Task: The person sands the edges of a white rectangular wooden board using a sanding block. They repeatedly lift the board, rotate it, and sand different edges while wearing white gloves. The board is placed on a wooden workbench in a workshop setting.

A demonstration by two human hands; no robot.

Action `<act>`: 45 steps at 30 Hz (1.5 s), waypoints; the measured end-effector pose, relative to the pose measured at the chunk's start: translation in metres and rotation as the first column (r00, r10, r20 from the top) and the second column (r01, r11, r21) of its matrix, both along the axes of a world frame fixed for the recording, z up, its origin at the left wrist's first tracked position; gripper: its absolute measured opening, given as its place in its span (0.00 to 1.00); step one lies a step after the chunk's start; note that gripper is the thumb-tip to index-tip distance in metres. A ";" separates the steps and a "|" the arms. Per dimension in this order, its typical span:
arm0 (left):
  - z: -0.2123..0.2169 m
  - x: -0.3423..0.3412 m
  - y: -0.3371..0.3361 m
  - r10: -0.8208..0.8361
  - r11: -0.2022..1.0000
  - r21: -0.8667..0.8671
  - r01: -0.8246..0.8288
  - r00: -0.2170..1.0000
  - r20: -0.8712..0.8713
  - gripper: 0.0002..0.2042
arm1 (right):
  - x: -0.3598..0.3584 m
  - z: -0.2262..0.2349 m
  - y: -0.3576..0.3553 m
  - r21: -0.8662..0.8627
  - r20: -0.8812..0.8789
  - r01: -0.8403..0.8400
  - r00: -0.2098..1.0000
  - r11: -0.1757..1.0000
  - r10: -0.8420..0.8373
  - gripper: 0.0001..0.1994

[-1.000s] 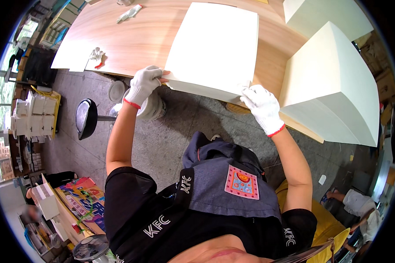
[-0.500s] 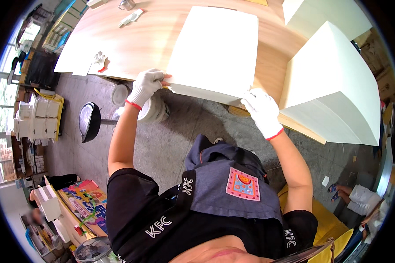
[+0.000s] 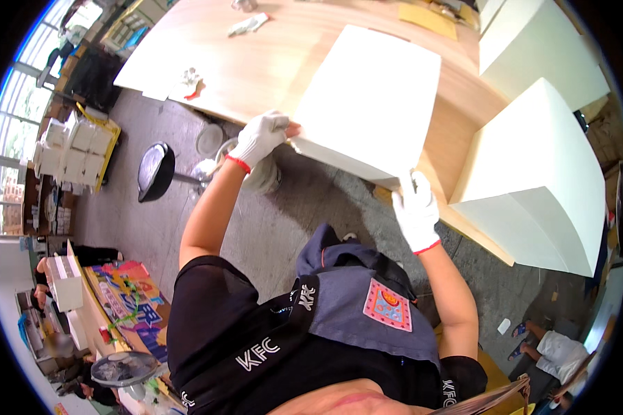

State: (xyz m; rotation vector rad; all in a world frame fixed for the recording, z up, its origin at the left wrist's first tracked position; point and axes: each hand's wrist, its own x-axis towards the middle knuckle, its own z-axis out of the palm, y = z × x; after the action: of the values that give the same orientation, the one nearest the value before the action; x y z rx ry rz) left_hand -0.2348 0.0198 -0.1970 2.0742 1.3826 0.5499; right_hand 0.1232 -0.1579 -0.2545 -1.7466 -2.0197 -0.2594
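A white, flat-topped rectangular slab [image 3: 370,104] lies on the wooden table, its near side jutting over the edge. Whether it is a stack of sheets or one solid piece, I cannot tell. My left hand [image 3: 259,140], in a white knit glove with a red cuff and bare fingertips, closes on its near left corner. At the near right corner, my gloved right hand [image 3: 417,211] pinches the edge between thumb and fingers; its underside grip is hidden.
A tall white block [image 3: 533,159] stands at the table's right edge, another white block [image 3: 540,52] behind it. Loose gloves [image 3: 189,84] lie at the table's left. Below are a black stool [image 3: 156,171] and white buckets [image 3: 263,176]. A person [image 3: 561,353] sits at lower right.
The view has shifted, so the table sits lower and more to the right. Both hands stay at the slab's near corners, and the slab appears turned slightly clockwise with the view.
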 end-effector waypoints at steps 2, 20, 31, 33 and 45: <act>0.021 0.012 -0.001 -0.003 1.000 0.015 0.004 0.995 -0.095 0.08 | -0.002 0.010 0.000 -0.046 -0.014 -0.003 1.000 0.999 0.003 0.32; 0.216 0.421 -0.104 -0.812 0.245 0.680 0.691 0.530 -0.245 0.19 | 0.329 0.224 -0.185 0.388 -0.746 0.800 0.564 0.457 -0.353 0.18; 0.219 0.622 -0.158 -0.820 0.323 0.405 0.855 0.467 -0.332 0.18 | 0.384 0.253 -0.186 0.215 0.122 0.671 0.703 0.710 -0.701 0.26; 0.218 0.628 -0.158 -0.838 0.270 0.424 0.864 0.428 -0.338 0.19 | 0.385 0.263 -0.184 0.154 -0.001 0.623 0.776 0.767 -0.630 0.27; 0.221 0.616 -0.165 -0.906 0.422 0.168 0.891 0.409 0.108 0.16 | 0.380 0.222 -0.162 0.070 -0.819 0.704 0.445 0.706 -0.362 0.28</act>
State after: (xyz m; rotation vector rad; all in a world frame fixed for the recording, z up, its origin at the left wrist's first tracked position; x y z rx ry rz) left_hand 0.3808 -0.1455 0.0242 2.3693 -0.0443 0.2820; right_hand 0.5032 -0.3204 -0.0324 -1.7498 -0.6649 -0.0893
